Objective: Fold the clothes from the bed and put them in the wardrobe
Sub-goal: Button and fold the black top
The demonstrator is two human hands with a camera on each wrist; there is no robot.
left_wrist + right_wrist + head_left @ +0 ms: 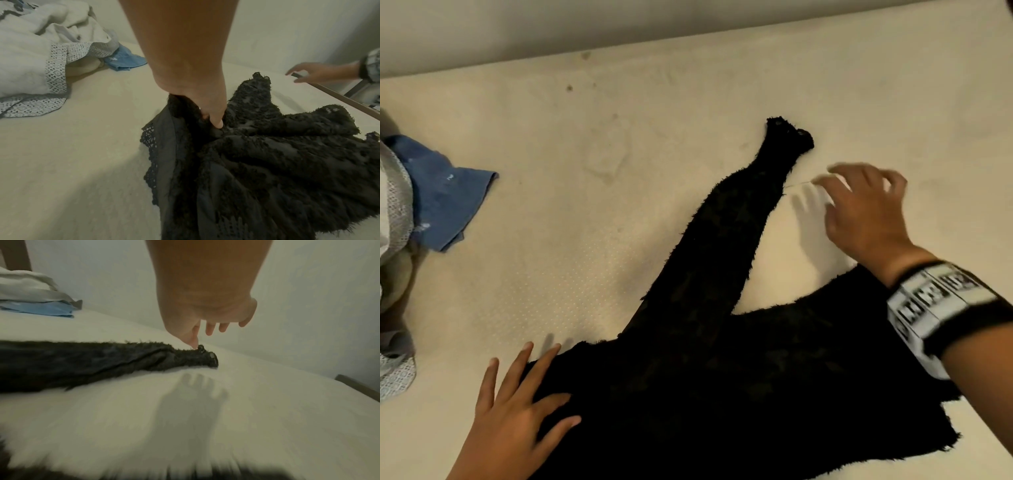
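Our black top (pixel 722 359) lies spread on the bed (pixel 585 171), one sleeve (pixel 739 219) reaching away from us. Our left hand (pixel 517 407) presses flat on the top's left edge, fingers straight. Our right hand (pixel 866 212) hovers just right of the sleeve, fingers relaxed, grasping nothing. A clothes pile (pixel 421 205) sits well left of the top.

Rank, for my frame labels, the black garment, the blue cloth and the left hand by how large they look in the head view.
1. black garment
2. left hand
3. blue cloth; it lies farther from the camera and is partly covered, so this place is unsure.
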